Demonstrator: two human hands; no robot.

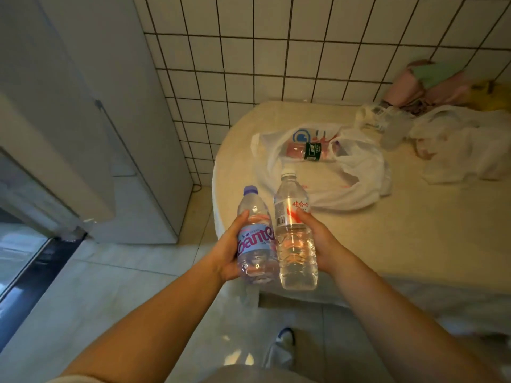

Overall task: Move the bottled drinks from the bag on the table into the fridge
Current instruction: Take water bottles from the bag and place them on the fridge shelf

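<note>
A white tiled wall backs a cream table [359,244] beside the white fridge [91,134]. On the table a white plastic bag [356,172] holds one bottle [307,152] lying sideways. Off the table's edge, the left hand [228,247] grips a purple-capped bottle [255,236] and the right hand [318,239] a white-capped bottle [294,230], fingers wrapped round each, caps pointing away.

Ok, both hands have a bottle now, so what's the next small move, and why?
Probably turn left and carry both toward the fridge. The left hand grips the purple-capped bottle and the right hand grips the white-capped bottle, both clear of the table. With neither hand free, the bottle left in the bag has to wait.
</note>
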